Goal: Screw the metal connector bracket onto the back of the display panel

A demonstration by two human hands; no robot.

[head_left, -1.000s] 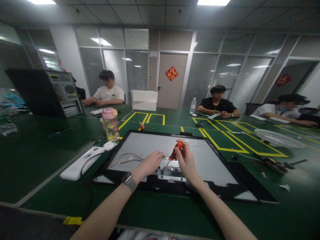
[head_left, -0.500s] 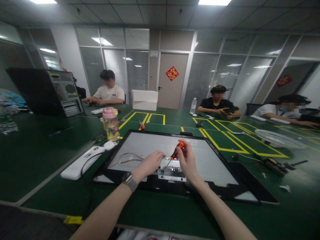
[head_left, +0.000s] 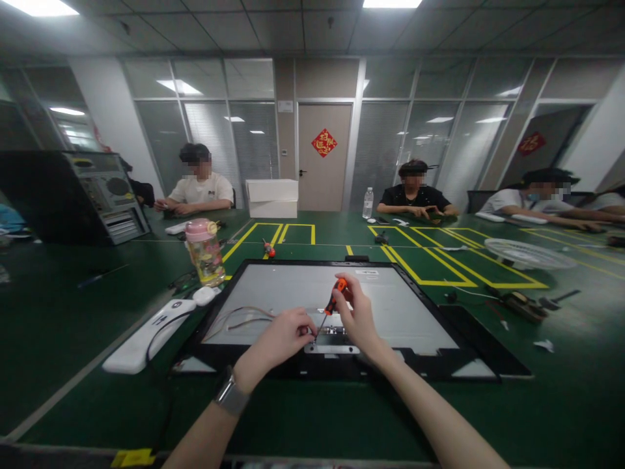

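Observation:
My right hand (head_left: 359, 312) is closed around the orange and black handle of a screwdriver (head_left: 336, 296), which slants down to the left. Its thin shaft ends at a silver metal bracket (head_left: 332, 349) on the back of a flat display panel (head_left: 415, 312). Beside the tip, my left hand (head_left: 288, 333) has its fingers pinched together close to the bracket's left end. Whatever lies between those fingertips is too small to make out. Thin wires (head_left: 244, 317) run across the panel left of my left hand. The panel lies flat, grey with a black frame.
Left of the panel are a white power bank (head_left: 146, 339) with a black cable and a pink-lidded bottle (head_left: 204, 251). A computer case (head_left: 43, 195) stands farther left. A dark flat slab (head_left: 488, 342) lies at the right. Several people sit across the green table (head_left: 312, 417).
My left hand has moved down to the screwdriver's tip, its fingers now pinched there. The right hand still grips the screwdriver. The view has turned slightly right.

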